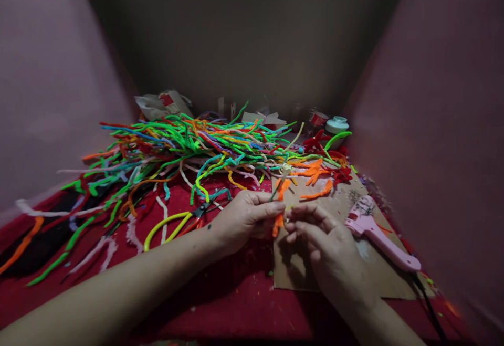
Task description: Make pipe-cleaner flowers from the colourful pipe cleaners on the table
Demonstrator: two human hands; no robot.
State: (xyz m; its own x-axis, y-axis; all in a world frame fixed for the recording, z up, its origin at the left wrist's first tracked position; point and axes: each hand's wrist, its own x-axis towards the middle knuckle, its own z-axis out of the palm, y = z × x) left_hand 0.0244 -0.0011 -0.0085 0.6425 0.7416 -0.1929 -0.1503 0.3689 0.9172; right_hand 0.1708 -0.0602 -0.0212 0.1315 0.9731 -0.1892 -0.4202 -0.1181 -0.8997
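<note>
My left hand pinches a short orange pipe-cleaner piece between thumb and fingers, together with a thin green stem. My right hand meets it from the right, fingertips closed on the lower end of the same orange piece. Both hands hover above a brown cardboard sheet lying on the red cloth. Behind them spreads a big heap of pipe cleaners in green, orange, blue, yellow and white.
A pink glue gun lies on the cardboard at right, its black cord running toward me. Orange and red cut pieces sit at the cardboard's far edge. A white-lidded jar and crumpled paper stand at the back. Pink walls close both sides.
</note>
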